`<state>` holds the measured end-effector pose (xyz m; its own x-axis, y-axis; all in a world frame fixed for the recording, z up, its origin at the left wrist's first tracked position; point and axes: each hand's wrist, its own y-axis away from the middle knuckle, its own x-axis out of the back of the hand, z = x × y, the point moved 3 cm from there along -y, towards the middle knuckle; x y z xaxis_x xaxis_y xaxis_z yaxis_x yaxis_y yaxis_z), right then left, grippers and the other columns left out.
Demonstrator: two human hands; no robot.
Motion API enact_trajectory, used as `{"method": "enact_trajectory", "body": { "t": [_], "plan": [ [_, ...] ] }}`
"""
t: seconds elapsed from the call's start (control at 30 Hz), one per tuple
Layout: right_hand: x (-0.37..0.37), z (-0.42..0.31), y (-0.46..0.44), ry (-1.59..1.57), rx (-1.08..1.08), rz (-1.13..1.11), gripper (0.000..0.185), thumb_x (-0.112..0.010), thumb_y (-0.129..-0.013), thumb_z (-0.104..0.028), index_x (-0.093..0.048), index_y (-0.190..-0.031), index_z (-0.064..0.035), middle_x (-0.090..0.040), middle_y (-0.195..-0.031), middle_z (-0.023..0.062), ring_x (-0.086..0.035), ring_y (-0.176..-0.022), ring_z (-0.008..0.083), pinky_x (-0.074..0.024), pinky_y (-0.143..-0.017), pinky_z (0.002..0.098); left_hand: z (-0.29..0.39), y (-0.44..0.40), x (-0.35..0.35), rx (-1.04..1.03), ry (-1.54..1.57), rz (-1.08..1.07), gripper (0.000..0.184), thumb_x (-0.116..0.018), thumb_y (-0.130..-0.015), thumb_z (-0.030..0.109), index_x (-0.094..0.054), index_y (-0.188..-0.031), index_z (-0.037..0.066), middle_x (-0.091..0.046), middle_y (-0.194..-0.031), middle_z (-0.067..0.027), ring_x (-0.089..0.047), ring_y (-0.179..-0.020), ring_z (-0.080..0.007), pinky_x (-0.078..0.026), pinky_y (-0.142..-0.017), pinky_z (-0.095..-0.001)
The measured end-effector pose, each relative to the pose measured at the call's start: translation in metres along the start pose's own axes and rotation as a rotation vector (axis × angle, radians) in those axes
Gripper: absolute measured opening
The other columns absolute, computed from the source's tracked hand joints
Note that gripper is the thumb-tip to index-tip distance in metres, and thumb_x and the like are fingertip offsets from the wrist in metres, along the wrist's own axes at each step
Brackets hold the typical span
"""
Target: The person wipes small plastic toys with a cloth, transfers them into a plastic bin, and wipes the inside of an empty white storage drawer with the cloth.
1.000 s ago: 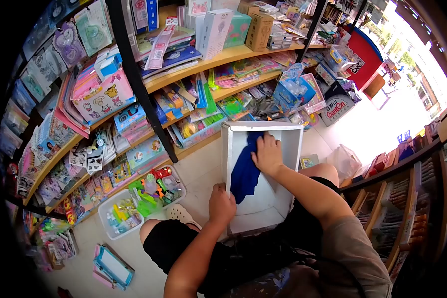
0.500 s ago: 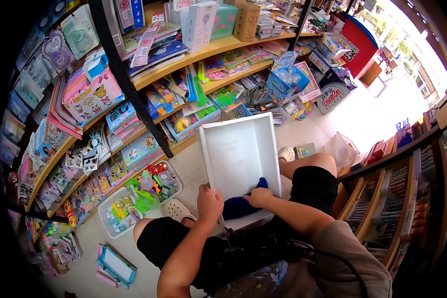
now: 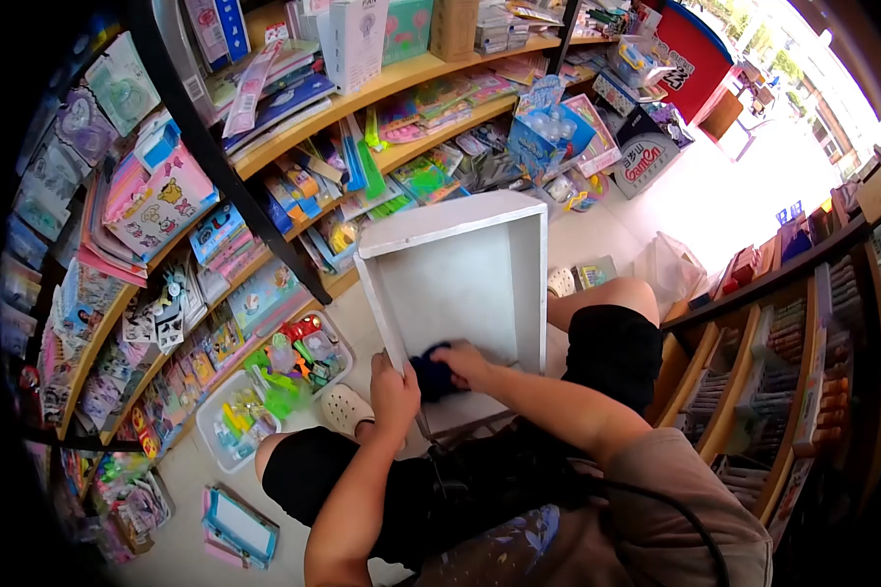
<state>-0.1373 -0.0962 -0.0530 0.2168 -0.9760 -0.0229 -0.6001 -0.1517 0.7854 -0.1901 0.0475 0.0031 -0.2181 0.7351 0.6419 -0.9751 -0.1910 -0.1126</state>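
A white rectangular box [image 3: 450, 284], its inside facing me, stands tilted between my knees. My left hand [image 3: 394, 393] is closed around the box's left edge, low down. Inside the box, near the lower left corner, a dark blue cloth [image 3: 433, 377] lies bunched against the inner surface. My right hand [image 3: 465, 365], slightly blurred, presses on this cloth with its fingers closed over it. Part of the cloth is hidden under those fingers.
Shelves [image 3: 294, 137] packed with stationery and toys curve along the left and back. Clear plastic bins [image 3: 227, 445] of small toys stand on the floor at left. A wooden rack [image 3: 734, 391] is on the right. A plastic bag [image 3: 671, 269] lies near my right knee.
My right hand has moved left with the cloth, from the lower right of the box to its lower left. The box has tipped a little, showing more of its top outer side.
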Motion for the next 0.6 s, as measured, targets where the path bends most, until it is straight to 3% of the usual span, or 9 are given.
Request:
{"method": "enact_trajectory", "body": {
  "t": [0.1,0.17,0.27,0.47,0.6],
  "plan": [
    [-0.006,-0.048,0.012,-0.188,0.105,-0.071,0.019,-0.060,-0.078,-0.027,-0.052,-0.073,-0.0101,-0.047,-0.057,0.0016,-0.042,-0.040,0.0115,-0.0319,-0.034,0.0229,0.007,-0.002,-0.001,0.036,-0.007,-0.038,0.026,-0.050,-0.080,0.007,-0.050,-0.101,-0.008,-0.048,-0.091,-0.0253,-0.049,-0.082,-0.0437,-0.042,-0.074,-0.0453],
    [-0.010,-0.085,0.022,-0.218,0.327,-0.005,0.020,-0.060,-0.080,-0.029,-0.055,-0.086,-0.0109,-0.048,-0.066,-0.0010,-0.042,-0.045,0.0105,-0.0375,-0.040,0.0210,0.009,0.000,-0.006,0.069,-0.007,-0.075,0.028,-0.050,-0.080,0.006,-0.049,-0.104,-0.008,-0.048,-0.092,-0.0254,-0.050,-0.083,-0.0431,-0.042,-0.074,-0.0446],
    [0.000,-0.133,0.015,-0.560,0.616,0.066,0.022,-0.055,-0.086,-0.025,-0.055,-0.097,-0.0067,-0.058,-0.077,0.0042,-0.056,-0.056,0.0137,-0.0503,-0.050,0.0282,0.009,-0.001,-0.010,-0.051,-0.048,-0.102,0.030,-0.052,-0.079,0.005,-0.048,-0.106,-0.007,-0.049,-0.093,-0.0237,-0.051,-0.084,-0.0413,-0.043,-0.074,-0.0437],
    [0.022,-0.118,0.001,-0.829,0.532,0.300,0.026,-0.048,-0.089,-0.030,-0.052,-0.105,-0.0096,-0.059,-0.082,0.0033,-0.056,-0.062,0.0142,-0.0482,-0.054,0.0270,0.011,-0.002,-0.020,-0.094,-0.086,-0.110,0.029,-0.052,-0.078,0.004,-0.049,-0.105,-0.006,-0.050,-0.092,-0.0227,-0.052,-0.085,-0.0398,-0.045,-0.074,-0.0429],
    [0.066,-0.095,-0.011,-0.760,0.343,0.374,0.027,-0.050,-0.086,-0.033,-0.053,-0.102,-0.0120,-0.059,-0.088,0.0021,-0.056,-0.074,0.0146,-0.0466,-0.065,0.0312,0.004,-0.007,-0.019,0.023,-0.118,-0.138,0.026,-0.052,-0.078,0.005,-0.051,-0.102,-0.006,-0.050,-0.092,-0.0225,-0.053,-0.086,-0.0394,-0.045,-0.074,-0.0426]
  ]
}}
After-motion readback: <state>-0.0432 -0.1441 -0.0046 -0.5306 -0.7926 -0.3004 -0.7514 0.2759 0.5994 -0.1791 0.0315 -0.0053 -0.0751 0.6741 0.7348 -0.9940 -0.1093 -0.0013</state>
